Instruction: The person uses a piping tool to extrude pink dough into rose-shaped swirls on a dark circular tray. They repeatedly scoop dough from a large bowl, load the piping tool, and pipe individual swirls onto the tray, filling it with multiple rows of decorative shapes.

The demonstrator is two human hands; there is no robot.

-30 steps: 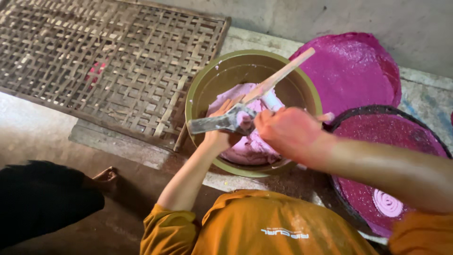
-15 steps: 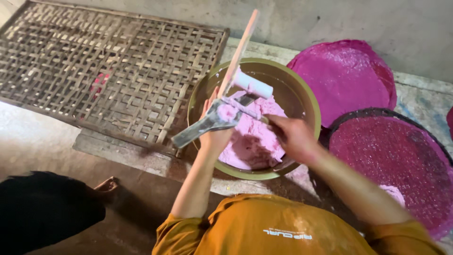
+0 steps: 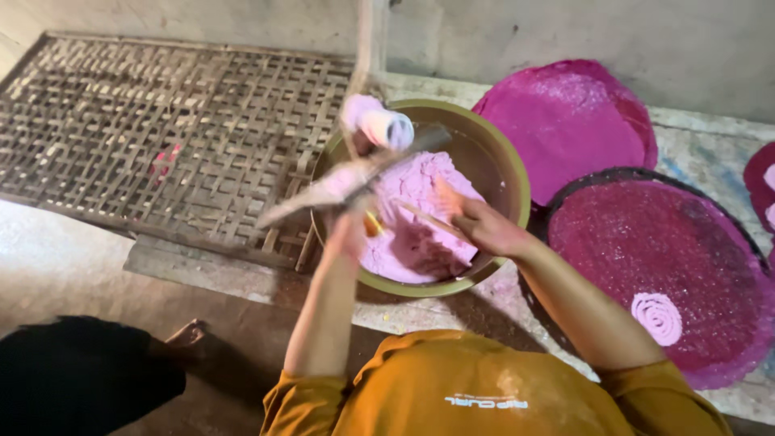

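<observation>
Blurring hides much of the long flat tool that we hold over the bowl: its blade smears toward the mat side, and a thin stick rising from it runs out past the top edge. A pale cylinder, coated pink, sits at the bowl's far rim, its ends unclear.

Inside the olive-green bowl lies a mound of pink dough, filling the near half; the far wall is bare.

Our left hand is closed around the tool's handle, above the bowl's near-left rim. Our right hand rests over the dough with fingers loosely extended, pinching a thin wooden strip; how tightly, we cannot tell.

Left of the bowl lies a woven bamboo mat. Right of the bowl, two round trays: a magenta disc behind and a dark-rimmed tray carrying a small pink coil. A third tray is cut off beyond them. A dark shape at the lower left is unidentifiable.
</observation>
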